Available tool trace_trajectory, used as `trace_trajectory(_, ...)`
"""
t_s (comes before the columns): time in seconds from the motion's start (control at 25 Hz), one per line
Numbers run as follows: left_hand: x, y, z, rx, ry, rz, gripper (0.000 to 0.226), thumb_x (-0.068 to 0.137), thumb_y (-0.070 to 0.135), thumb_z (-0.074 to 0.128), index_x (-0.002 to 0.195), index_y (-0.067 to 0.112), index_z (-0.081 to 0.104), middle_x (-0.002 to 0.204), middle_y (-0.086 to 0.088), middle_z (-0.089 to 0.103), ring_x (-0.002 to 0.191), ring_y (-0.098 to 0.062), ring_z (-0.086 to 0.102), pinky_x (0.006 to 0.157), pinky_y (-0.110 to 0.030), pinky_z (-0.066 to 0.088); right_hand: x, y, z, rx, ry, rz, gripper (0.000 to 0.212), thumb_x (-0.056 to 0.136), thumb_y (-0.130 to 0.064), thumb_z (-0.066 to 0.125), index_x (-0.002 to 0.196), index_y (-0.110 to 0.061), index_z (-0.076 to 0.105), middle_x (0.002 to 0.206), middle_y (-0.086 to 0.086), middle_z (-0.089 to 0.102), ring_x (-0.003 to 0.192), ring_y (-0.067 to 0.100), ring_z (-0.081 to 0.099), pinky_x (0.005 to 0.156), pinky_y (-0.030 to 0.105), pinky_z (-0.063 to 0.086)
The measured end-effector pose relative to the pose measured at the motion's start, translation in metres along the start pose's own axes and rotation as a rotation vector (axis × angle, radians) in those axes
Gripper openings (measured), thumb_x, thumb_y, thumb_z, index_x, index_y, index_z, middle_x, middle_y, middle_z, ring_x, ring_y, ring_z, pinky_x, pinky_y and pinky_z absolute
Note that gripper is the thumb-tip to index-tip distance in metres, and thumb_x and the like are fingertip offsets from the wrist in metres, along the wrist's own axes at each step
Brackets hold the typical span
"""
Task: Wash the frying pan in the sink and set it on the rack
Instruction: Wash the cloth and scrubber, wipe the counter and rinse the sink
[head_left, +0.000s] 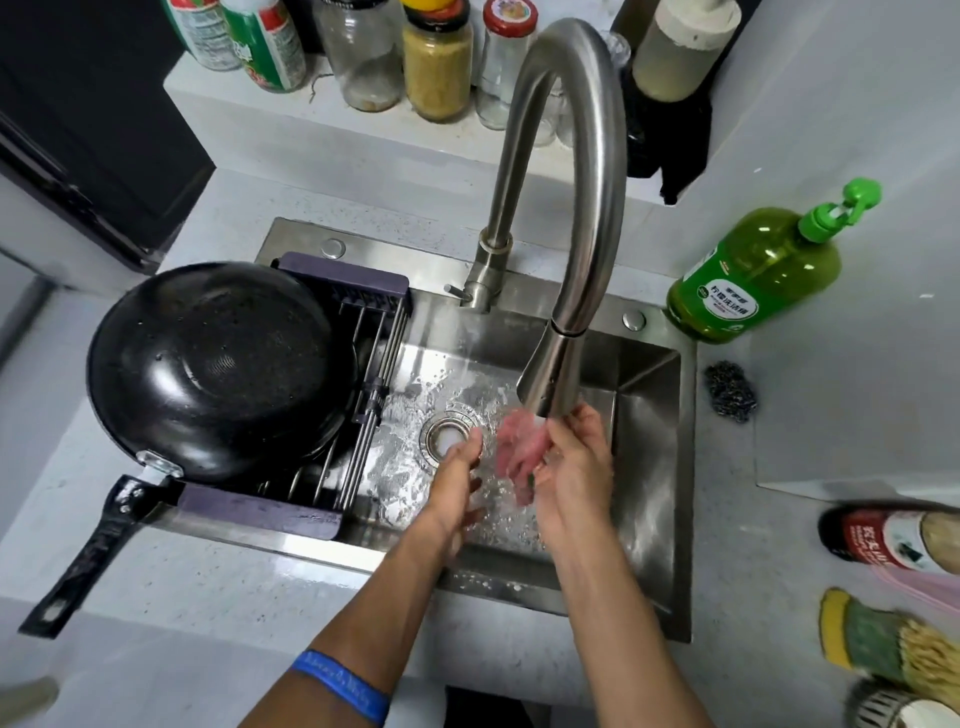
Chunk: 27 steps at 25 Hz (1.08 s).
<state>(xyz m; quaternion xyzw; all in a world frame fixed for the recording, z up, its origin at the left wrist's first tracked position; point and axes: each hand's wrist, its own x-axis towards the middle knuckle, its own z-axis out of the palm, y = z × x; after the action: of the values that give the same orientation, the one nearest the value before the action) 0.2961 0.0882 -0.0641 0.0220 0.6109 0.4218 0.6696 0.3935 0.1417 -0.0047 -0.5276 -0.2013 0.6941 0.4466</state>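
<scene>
Already upside down at the far left, the black frying pan (218, 364) lay dome-up on the purple-framed rack (363, 358) that spanned the left side of the steel sink (649, 441), probably so that water could run off it into the basin; its long handle (88, 551) stuck out over the pale bench (208, 597) toward the viewer. By the look of it, the washing was done and only rinsing up remained. Right of the rack, water splashed around the drain (447, 436). The left hand (457, 473), on an arm with a blue wristband (340, 688), hung over the basin with loosely spread fingers, holding nothing. Just beside it, the right hand (571, 467) pinched a pink cloth (519, 452), blurred with motion, directly under the faucet head (550, 374), apparently to flush it clean in the running stream. Further right, a dark scouring ball (731, 391) sat on the bench near the sink's edge, and behind it stood a green pump bottle of dish soap (753, 275), both within easy reach of the basin.
</scene>
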Motion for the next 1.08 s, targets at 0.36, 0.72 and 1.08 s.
trace_trajectory(0.36, 0.025, -0.004, 0.002, -0.248, -0.013, 0.016, 0.016, 0.094, 0.007, 0.054, 0.104, -0.003, 0.062, 0.089, -0.024, 0.069, 0.074, -0.031, 0.067, 0.074, -0.045, 0.059, 0.018, -0.007, -0.034, -1.16, -0.262, 0.04, 0.039, 0.082, -0.002, 0.07, 0.119, -0.008, 0.06, 0.105, 0.0, 0.062, 0.091, 0.019, 0.067, 0.072, 0.03, 0.058)
trace_trajectory(0.72, 0.022, 0.032, -0.014, 0.232, 0.249, 0.345, 0.018, 0.088, 0.016, 0.068, 0.079, 0.005, 0.057, 0.078, -0.009, 0.064, 0.073, -0.015, 0.064, 0.066, -0.017, 0.053, 0.041, 0.004, -0.053, -0.976, -0.214, 0.255, 0.012, 0.091, -0.023, 0.07, 0.097, -0.012, 0.071, 0.083, 0.001, 0.077, 0.072, 0.007, 0.071, 0.068, 0.024, 0.058)
trace_trajectory(1.08, 0.013, 0.016, 0.033, -0.21, 0.083, -0.016, 0.024, 0.101, 0.017, 0.039, 0.087, 0.012, 0.057, 0.068, -0.004, 0.063, 0.059, -0.017, 0.059, 0.052, -0.029, 0.048, 0.031, 0.045, 0.012, -0.684, 0.165, 0.018, 0.037, 0.08, -0.05, 0.066, 0.096, -0.017, 0.071, 0.083, -0.002, 0.074, 0.072, 0.013, 0.07, 0.064, 0.029, 0.055)
